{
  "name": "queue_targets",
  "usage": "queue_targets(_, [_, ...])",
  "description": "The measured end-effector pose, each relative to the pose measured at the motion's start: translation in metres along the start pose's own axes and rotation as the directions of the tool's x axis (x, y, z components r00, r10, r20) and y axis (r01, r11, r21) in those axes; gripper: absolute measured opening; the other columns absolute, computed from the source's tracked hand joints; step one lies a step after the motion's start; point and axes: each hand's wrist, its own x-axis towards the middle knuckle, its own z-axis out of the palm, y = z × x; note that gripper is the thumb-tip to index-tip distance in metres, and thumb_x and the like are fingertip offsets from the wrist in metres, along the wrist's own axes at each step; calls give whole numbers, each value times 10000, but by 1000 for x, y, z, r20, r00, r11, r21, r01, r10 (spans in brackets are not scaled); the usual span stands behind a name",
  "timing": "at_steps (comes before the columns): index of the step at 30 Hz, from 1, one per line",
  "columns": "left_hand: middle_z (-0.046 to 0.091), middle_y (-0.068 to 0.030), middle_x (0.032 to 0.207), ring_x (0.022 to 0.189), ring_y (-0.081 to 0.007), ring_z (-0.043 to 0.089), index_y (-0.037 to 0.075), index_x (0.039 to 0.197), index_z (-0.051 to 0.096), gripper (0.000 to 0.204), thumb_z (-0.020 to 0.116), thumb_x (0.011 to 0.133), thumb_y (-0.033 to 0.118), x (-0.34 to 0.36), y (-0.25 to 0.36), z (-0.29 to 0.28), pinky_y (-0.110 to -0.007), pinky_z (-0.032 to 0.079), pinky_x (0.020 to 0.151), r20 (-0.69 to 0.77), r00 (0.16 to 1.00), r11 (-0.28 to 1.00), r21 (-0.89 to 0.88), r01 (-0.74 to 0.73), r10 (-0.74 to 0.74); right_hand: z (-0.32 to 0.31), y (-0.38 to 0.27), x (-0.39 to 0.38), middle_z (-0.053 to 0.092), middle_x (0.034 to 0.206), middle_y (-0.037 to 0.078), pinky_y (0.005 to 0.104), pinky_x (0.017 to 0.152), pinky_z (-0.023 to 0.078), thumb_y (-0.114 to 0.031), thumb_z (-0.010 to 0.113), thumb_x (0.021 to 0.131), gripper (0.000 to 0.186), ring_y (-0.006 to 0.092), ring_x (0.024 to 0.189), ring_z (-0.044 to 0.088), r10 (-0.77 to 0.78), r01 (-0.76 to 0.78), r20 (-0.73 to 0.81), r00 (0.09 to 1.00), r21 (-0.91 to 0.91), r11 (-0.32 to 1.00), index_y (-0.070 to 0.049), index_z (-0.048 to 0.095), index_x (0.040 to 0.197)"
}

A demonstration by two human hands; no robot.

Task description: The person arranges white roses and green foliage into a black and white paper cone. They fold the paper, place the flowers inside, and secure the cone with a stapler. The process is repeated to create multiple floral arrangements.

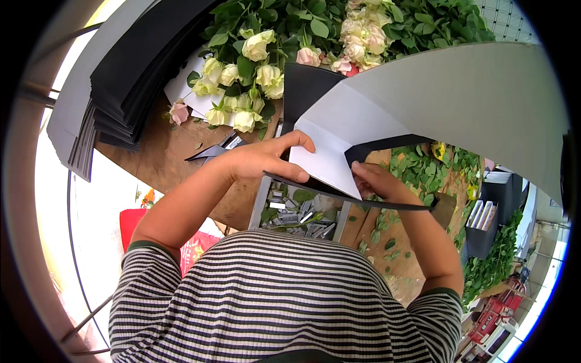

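Observation:
A large cardboard sheet [460, 91], black on one side and whitish grey on the other, stands partly folded in front of me. My left hand [263, 158] grips its near left part, with thumb and index finger spread around a white flap [324, 160]. My right hand [378, 181] holds the flap's lower right corner; some of its fingers are hidden behind the board. Under the board is an open drawer [260, 202] with small metal strips and leaf bits. A dark-handled tool [215, 151], its kind unclear, lies left of my left hand.
Black cardboard sheets [130, 78] are stacked at the far left. Cream roses [242, 78] and pale pink roses [363, 33] lie at the back of the wooden table [139, 151]. Loose leaves [417, 172] cover the right side. Dark boxes [484, 227] and red crates [493, 317] stand farther right.

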Motion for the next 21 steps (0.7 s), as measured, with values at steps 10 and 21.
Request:
queue_targets(10, [517, -22, 1011, 935, -121, 499, 159, 1207, 441, 451, 602, 789, 104, -24, -39, -8, -247, 414, 803, 92, 986, 990, 25, 138, -140, 47, 6, 20, 574, 730, 34, 190, 520, 416, -226, 641, 891, 300, 71, 608, 546, -47, 26, 100, 994, 194, 981, 29, 516, 989])
queue_targets(21, [474, -3, 846, 751, -84, 462, 126, 1150, 458, 312, 636, 897, 168, -17, -77, -1, -249, 398, 655, 17, 980, 968, 159, 195, -200, 74, 38, 42, 563, 684, 48, 235, 492, 438, -188, 620, 899, 249, 95, 558, 550, -151, 155, -166, 975, 10, 988, -7, 457, 953])
